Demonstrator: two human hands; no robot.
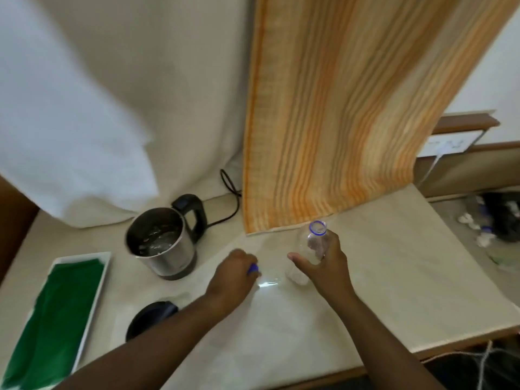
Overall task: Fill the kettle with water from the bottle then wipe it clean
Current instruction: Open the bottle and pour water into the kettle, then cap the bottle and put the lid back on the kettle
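A steel kettle (pixel 160 243) with a black handle stands open at the table's centre left, with water inside. Its black lid (pixel 150 318) lies on the table in front, partly hidden by my left forearm. My right hand (pixel 323 263) grips a clear plastic bottle (pixel 313 240) standing upright on the table, its mouth open with a blue ring. My left hand (pixel 233 274) rests on the table left of the bottle, fingers closed on the blue bottle cap (pixel 253 268). A green cloth (pixel 56 319) lies on a white tray (pixel 105 266) at the left.
An orange striped cloth (pixel 337 114) hangs down to the table behind the bottle. White fabric (pixel 70 108) drapes behind the kettle. The kettle's black cord (pixel 229 192) runs back along the wall. Several bottles (pixel 484 229) lie beyond the table's right edge.
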